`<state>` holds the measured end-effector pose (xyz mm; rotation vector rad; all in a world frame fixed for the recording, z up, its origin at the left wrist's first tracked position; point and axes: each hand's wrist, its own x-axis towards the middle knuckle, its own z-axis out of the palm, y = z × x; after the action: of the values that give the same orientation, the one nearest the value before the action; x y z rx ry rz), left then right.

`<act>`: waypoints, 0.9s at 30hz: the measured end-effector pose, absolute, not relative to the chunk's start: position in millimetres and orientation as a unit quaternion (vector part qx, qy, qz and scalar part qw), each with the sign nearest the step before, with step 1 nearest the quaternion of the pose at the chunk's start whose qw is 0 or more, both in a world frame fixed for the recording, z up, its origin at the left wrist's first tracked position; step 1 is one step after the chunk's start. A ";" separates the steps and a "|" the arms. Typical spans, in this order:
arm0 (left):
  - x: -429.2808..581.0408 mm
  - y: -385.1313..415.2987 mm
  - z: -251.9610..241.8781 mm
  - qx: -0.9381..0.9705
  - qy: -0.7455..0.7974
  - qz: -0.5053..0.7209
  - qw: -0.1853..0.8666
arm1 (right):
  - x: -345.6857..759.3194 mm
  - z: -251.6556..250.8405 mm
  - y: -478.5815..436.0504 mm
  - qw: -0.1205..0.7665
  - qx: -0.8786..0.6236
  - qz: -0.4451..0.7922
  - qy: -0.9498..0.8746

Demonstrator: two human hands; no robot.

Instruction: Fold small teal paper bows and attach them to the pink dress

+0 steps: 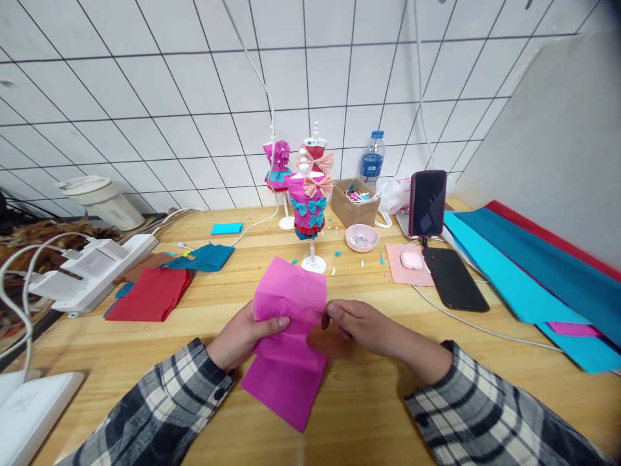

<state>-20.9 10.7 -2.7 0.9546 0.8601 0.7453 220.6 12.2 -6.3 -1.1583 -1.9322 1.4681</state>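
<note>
A sheet of magenta fabric or crepe paper (286, 388) is held up in front of me, its upper part bent back and its lower part hanging toward the table. My left hand (250, 333) grips it at the left side, thumb pressed on the front. Curled at the right edge is my right hand (356, 323), closed around what look like small scissors (320, 314). Their thin dark tip lies against the magenta sheet; the handles are mostly hidden by my fingers. Just beyond stands a small dress form (310, 200) in magenta with teal and peach bows.
Two more dress forms (277, 165) stand behind. Around them are a cardboard box (356, 210), a pink bowl (361, 247) and a bottle (372, 158). Phones (456, 278) and coloured sheets (524, 272) lie right; red fabric (150, 294) and a power strip (107, 272) left.
</note>
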 end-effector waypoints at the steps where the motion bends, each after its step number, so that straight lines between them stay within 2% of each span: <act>1: -20.1 10.3 -1.4 0.423 0.381 0.340 0.749 | 220.5 -6.5 12.3 0.226 -0.420 0.522 -0.707; 4: -16.8 10.0 0.1 0.403 0.382 0.356 0.752 | 219.1 -5.2 10.8 0.225 -0.415 0.519 -0.712; 11: -12.1 12.2 -2.9 0.396 0.452 0.443 0.666 | 214.7 0.7 4.7 0.216 -0.432 0.537 -0.691; 16: -10.4 10.7 -0.9 0.426 0.465 0.413 0.656 | 213.5 -2.0 6.4 0.227 -0.447 0.540 -0.677; 21: -12.2 10.4 -2.8 0.436 0.467 0.452 0.623 | 214.2 -3.9 9.6 0.205 -0.476 0.517 -0.681; 27: -15.5 10.2 -2.4 0.440 0.454 0.417 0.653 | 214.7 -1.9 8.9 0.217 -0.468 0.565 -0.644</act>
<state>-15.5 10.2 -2.4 0.9988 1.0311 0.9463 214.7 8.9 -1.9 -1.2967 -1.7838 1.5646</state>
